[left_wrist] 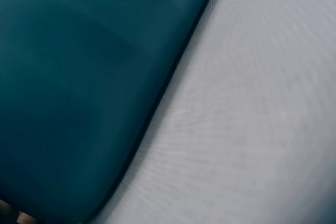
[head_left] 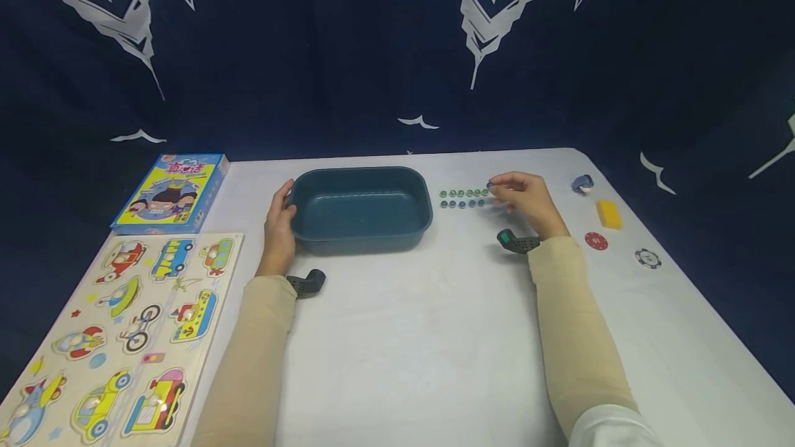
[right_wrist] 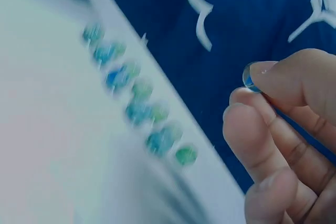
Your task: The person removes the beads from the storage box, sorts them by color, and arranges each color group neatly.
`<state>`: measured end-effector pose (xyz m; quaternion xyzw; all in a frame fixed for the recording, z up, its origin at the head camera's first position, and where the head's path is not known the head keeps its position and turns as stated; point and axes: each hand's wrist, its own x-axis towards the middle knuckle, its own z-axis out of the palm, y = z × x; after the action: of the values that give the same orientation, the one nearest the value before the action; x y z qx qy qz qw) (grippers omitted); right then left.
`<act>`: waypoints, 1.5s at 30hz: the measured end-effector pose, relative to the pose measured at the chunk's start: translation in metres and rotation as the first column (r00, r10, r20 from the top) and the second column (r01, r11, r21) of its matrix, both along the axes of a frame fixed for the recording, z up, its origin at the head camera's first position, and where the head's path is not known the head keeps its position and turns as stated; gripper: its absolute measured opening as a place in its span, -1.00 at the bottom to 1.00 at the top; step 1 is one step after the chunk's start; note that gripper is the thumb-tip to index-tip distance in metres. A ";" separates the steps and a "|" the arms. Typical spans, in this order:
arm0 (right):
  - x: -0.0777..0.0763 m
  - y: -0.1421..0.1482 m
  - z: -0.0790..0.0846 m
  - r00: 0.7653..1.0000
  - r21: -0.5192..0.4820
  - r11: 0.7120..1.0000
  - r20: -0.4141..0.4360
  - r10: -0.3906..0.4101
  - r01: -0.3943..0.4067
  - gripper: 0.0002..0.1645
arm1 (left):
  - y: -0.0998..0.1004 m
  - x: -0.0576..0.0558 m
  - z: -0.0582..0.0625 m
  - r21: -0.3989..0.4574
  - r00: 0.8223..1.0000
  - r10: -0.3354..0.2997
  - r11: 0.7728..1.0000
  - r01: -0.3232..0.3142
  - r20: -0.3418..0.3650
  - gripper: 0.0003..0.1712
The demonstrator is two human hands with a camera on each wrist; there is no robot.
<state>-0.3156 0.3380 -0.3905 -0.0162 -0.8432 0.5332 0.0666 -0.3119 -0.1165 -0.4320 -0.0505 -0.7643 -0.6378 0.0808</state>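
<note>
A dark teal plastic basin stands at the middle back of the table, its inside showing no contents. My left hand holds its left end, with fingers and thumb at the rim; the left wrist view shows mostly the basin wall. Right of the basin lie a row of green glass marbles and, nearer, a row of blue marbles. Over the right end of these rows, my right hand pinches a clear marble with blue inside between thumb and fingertip.
A wooden vehicle puzzle board and a boxed card game lie at left. On the right are a small blue figure, a yellow block, a red chip and a black-and-white chip. Something red shows beneath my right hand.
</note>
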 end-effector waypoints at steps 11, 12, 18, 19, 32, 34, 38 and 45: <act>-0.004 0.012 -0.033 0.997 0.145 0.987 0.039 -0.069 0.063 -0.67 | 0.000 0.002 0.000 0.002 1.000 -0.006 1.000 0.006 0.007 -0.31; -0.004 0.011 -0.033 0.996 0.163 0.984 0.042 -0.076 0.069 -0.68 | -0.001 0.002 0.000 0.001 1.000 -0.007 1.000 0.007 0.006 -0.31; -0.004 0.010 -0.033 0.995 0.215 0.974 0.057 -0.081 0.067 -0.66 | 0.003 0.017 0.023 0.012 0.999 -0.019 1.000 0.019 0.030 -0.32; -0.003 0.010 -0.032 0.995 0.200 0.978 0.058 -0.076 0.063 -0.64 | 0.005 0.021 0.028 0.016 0.999 -0.023 1.000 0.022 0.036 -0.32; 0.000 -0.033 0.018 0.993 0.007 0.994 -0.040 0.109 -0.108 -0.63 | 0.006 0.024 0.035 0.013 0.999 -0.018 1.000 0.017 0.046 -0.32; 0.001 -0.045 0.024 0.985 -0.030 0.986 -0.054 0.165 -0.167 -0.70 | 0.004 0.017 0.026 0.023 0.999 -0.021 1.000 0.020 0.042 -0.32; 0.002 -0.072 0.035 0.952 -0.058 0.951 -0.058 0.299 -0.303 -0.72 | 0.000 0.003 0.006 0.025 0.999 -0.017 1.000 0.016 0.030 -0.33; -0.004 -0.128 0.042 0.844 -0.033 0.844 -0.039 0.534 -0.535 -0.62 | 0.000 -0.002 -0.003 0.022 1.000 0.007 1.000 -0.007 0.000 -0.32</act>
<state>-0.3191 0.2097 -0.3489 0.2254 -0.8019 0.5484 -0.0730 -0.3141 -0.1167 -0.4345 -0.0469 -0.7574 -0.6459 0.0837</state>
